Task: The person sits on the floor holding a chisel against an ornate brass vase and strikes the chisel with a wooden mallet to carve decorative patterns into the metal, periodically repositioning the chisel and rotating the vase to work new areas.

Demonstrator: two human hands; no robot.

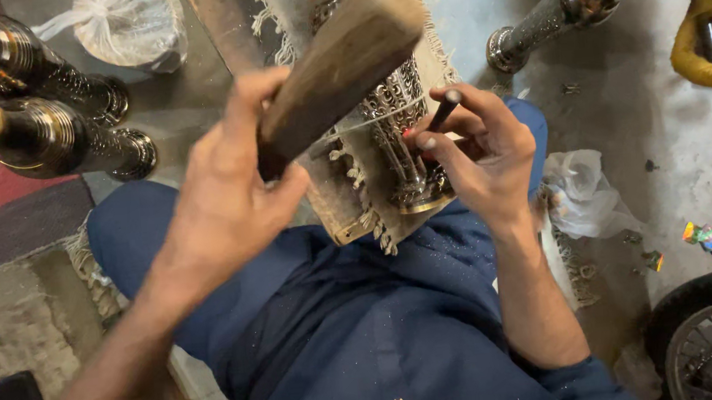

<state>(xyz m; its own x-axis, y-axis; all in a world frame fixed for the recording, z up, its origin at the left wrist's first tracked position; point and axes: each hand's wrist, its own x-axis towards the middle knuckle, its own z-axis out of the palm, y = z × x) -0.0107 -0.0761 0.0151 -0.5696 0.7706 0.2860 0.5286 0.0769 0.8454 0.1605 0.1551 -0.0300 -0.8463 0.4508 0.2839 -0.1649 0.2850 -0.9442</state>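
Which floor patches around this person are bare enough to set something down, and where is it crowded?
Bare concrete lies between the metal leg and the crumpled plastic. Another strip runs beside the tied bag. The engraved metal piece between left hand and right hand is crowded.

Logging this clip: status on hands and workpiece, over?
Left hand grips wooden mallet, raised. Right hand holds thin punch against engraved metal stem lying on fringed cloth. Nothing blocking the work.
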